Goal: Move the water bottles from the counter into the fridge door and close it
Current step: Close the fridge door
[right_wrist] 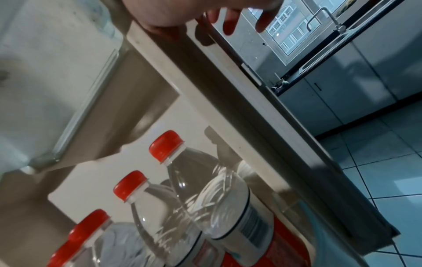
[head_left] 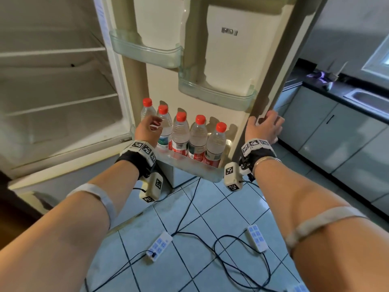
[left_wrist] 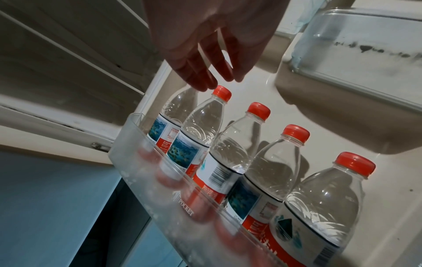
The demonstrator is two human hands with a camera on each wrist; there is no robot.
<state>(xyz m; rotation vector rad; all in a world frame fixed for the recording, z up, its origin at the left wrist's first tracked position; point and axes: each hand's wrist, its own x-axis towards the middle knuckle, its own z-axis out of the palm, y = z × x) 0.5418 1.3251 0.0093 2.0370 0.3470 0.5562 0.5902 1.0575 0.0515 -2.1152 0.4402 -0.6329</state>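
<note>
Several clear water bottles (head_left: 181, 133) with red caps stand in a row in the bottom shelf (head_left: 189, 165) of the open fridge door (head_left: 284, 70). My left hand (head_left: 150, 127) hovers by the two leftmost bottles with relaxed fingers and holds nothing. In the left wrist view its fingers (left_wrist: 205, 54) hang straight just above the bottles (left_wrist: 205, 126) behind the frosted shelf wall (left_wrist: 146, 162). My right hand (head_left: 266, 127) grips the door's outer edge. The right wrist view shows that hand (right_wrist: 182, 12) with its palm on the door edge (right_wrist: 228, 90), fingers curled round it, above the bottles (right_wrist: 205, 189).
The fridge interior (head_left: 52, 91) with its wire shelves lies open at the left. Two clear bins (head_left: 147, 49) (head_left: 216, 93) hang higher on the door. Power strips (head_left: 160, 245) (head_left: 257, 238) and cables lie on the blue tiled floor. A dark counter with a sink (head_left: 366, 98) runs along the right.
</note>
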